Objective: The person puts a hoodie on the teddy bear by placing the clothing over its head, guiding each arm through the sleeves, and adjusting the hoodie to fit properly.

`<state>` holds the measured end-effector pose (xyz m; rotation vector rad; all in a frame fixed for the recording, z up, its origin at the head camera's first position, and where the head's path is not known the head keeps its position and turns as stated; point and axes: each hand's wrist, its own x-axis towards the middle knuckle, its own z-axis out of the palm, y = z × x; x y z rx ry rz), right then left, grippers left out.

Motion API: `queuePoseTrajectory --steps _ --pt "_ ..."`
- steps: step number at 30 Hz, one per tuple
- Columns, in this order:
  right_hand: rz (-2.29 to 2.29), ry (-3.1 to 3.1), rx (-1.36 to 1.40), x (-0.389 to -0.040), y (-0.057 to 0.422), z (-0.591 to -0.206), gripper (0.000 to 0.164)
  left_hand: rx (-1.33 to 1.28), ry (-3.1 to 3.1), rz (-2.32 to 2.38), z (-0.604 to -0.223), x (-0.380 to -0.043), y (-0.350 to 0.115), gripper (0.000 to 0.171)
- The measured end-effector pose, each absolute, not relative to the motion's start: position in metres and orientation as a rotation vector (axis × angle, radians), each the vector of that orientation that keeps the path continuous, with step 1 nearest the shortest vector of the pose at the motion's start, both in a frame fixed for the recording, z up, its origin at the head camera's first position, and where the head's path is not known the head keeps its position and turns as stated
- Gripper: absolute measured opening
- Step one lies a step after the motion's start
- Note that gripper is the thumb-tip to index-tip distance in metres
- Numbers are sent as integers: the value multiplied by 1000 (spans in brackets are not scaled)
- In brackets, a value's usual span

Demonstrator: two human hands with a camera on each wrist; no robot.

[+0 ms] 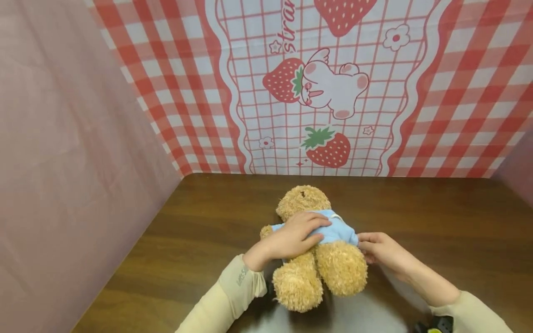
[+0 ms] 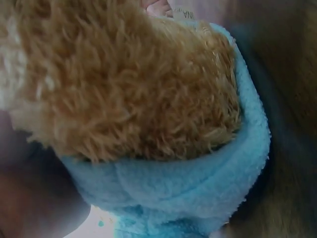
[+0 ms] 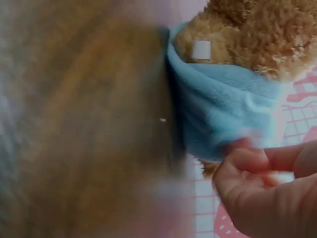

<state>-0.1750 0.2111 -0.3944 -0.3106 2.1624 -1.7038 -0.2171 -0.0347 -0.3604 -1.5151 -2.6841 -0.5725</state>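
A light-brown teddy bear [image 1: 341,268] in a blue shirt [image 1: 339,230] lies on its back on the table, feet toward me. My left hand [image 1: 293,233] rests flat across its belly, fingers extended over the shirt. On the right side, my right hand [image 1: 385,252] pinches the shirt near its lower edge. The right wrist view shows the thumb and curled fingers [image 3: 237,163] at the blue cloth, and a small white tag [image 3: 201,49] on the fur. In the left wrist view, fur [image 2: 148,89] and the shirt's hem [image 2: 198,173] fill most of the picture.
The brown wooden table [image 1: 437,217] extends around the bear. Behind it hangs a red-and-white checked cloth [image 1: 183,101] with strawberry prints, and a pink curtain [image 1: 75,138] borders the left. A dark object [image 1: 443,323] sits by the right sleeve.
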Motion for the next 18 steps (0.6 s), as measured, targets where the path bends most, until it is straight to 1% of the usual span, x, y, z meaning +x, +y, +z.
queuePoseTrajectory --steps 3,5,12,15,18 --pt "-1768 2096 -358 -179 209 -397 16 -1489 -2694 -547 -360 -216 -37 39" --pt "-1800 2132 -404 -178 208 -398 17 -1462 -2698 -541 -361 -215 -36 39" --pt "-1743 2570 -648 -178 201 -393 23 -1339 -2713 -510 -360 -213 -34 40" --pt "-1676 2771 -700 -178 199 -392 18 -1308 -2725 -524 -360 -213 -36 40" --pt "-1508 3006 -824 -179 197 -391 15 -1307 -2716 -520 -361 -213 -37 39"
